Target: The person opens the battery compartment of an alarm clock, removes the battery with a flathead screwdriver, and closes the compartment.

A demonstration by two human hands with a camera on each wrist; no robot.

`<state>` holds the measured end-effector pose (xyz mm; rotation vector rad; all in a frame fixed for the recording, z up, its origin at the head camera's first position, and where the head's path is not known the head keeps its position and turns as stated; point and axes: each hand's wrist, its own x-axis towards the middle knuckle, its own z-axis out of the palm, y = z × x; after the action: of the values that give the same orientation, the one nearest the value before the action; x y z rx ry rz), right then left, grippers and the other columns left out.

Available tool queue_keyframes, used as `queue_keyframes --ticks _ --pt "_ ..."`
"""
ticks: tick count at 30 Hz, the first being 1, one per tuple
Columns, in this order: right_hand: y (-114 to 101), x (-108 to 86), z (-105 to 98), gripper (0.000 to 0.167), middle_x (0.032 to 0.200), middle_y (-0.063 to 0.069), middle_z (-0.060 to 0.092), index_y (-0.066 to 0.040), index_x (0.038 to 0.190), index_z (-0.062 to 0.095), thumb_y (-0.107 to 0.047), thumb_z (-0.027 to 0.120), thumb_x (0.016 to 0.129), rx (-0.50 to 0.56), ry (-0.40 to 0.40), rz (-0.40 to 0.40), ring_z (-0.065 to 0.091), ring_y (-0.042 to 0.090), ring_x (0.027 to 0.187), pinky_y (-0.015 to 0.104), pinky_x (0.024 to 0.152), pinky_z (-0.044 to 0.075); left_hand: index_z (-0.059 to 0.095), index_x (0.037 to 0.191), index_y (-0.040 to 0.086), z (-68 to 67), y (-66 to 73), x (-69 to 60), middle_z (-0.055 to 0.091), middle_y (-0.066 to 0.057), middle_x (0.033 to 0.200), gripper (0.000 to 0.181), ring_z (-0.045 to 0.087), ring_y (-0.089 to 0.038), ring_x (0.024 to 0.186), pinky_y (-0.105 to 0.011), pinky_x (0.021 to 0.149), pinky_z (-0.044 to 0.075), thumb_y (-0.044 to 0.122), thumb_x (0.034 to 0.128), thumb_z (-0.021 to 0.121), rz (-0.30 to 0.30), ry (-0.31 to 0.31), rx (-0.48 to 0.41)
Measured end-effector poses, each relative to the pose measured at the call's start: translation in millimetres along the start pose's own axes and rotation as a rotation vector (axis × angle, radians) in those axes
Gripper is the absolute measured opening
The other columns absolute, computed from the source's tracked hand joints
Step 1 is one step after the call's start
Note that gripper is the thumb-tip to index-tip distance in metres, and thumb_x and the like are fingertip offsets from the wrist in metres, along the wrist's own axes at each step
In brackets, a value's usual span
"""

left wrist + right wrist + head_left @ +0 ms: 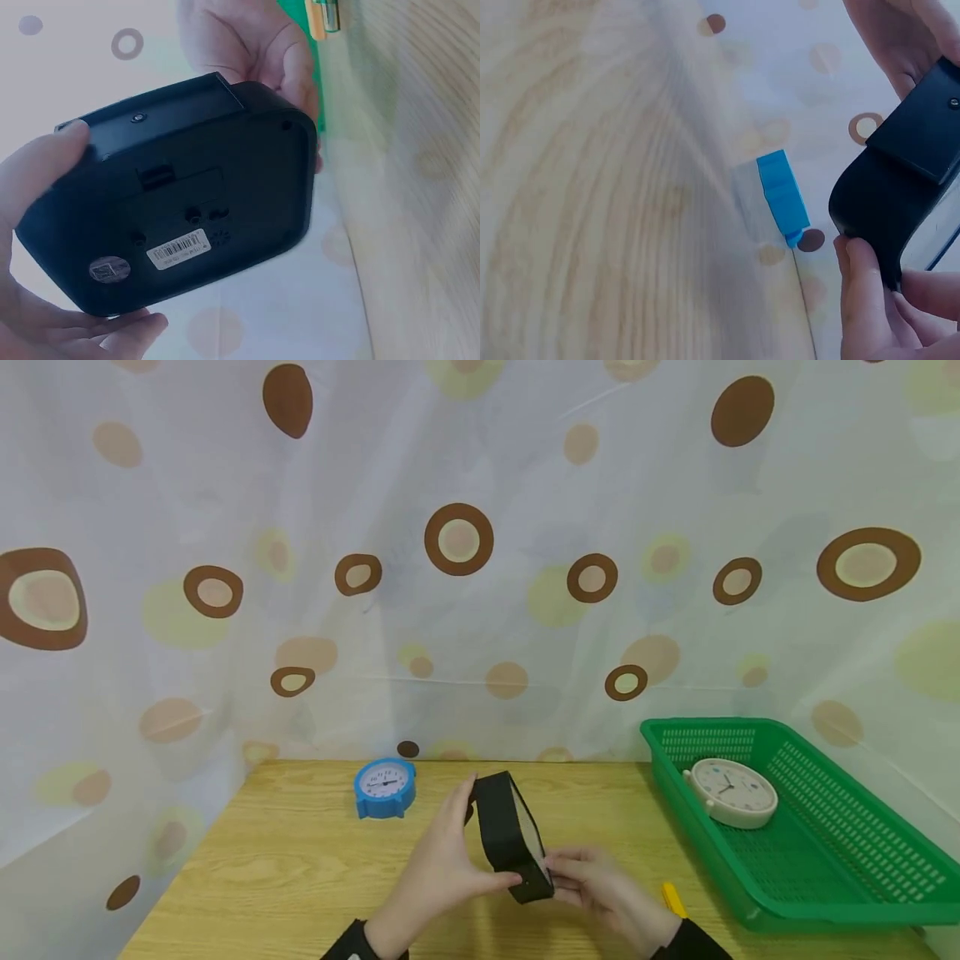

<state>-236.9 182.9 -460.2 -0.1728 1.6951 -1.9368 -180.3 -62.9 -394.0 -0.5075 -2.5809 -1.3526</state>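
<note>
Both the left hand (442,864) and right hand (603,893) pinch a black alarm clock (500,827) above the counter (285,860); should their grip slacken, it could fall.

— And look at this, a black left sleeve (356,937) at the near edge!
— Matched by a black right sleeve (688,942)! Beyond them, bare left hand (441,867), bare right hand (600,889)!
</note>
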Motion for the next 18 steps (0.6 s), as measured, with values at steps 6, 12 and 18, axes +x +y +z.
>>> queue_keyframes --ticks 6,12,18 --pt "-12.1 5.3 -1.5 0.038 0.092 -0.001 0.08 0.02 0.137 0.058 -0.002 0.059 0.107 -0.101 0.149 -0.087 0.075 0.005 0.078 0.02 0.073 0.063 0.026 0.166 0.002 0.9 -8.8 4.4 0.043 -0.025 0.163 0.125 0.052 -0.048 0.143 -0.066 0.11 0.05 0.022 0.0688 0.102 0.037 0.055 0.065" --pt "-21.3 19.4 7.9 0.035 0.104 0.018 0.08 0.019 0.13 0.065 -0.004 0.064 0.103 -0.349 0.391 -0.14 0.075 0.011 0.079 0.028 0.073 0.065 0.041 0.154 -0.006 3.2 -32.7 16.7 0.057 -0.028 0.148 0.115 0.061 -0.044 0.131 -0.06 0.106 0.055 0.013 0.0601 0.103 0.071 0.103 0.203" --pt "-23.3 33.4 12.3 0.024 0.112 0.032 0.075 0.017 0.117 0.073 0.002 0.067 0.099 -0.533 0.487 -0.247 0.079 0.03 0.091 0.043 0.08 0.067 0.051 0.143 -0.006 7.0 -64.7 29.9 0.066 -0.024 0.132 0.104 0.067 -0.041 0.121 -0.057 0.104 0.057 0.013 0.0559 0.105 0.05 0.084 0.284"
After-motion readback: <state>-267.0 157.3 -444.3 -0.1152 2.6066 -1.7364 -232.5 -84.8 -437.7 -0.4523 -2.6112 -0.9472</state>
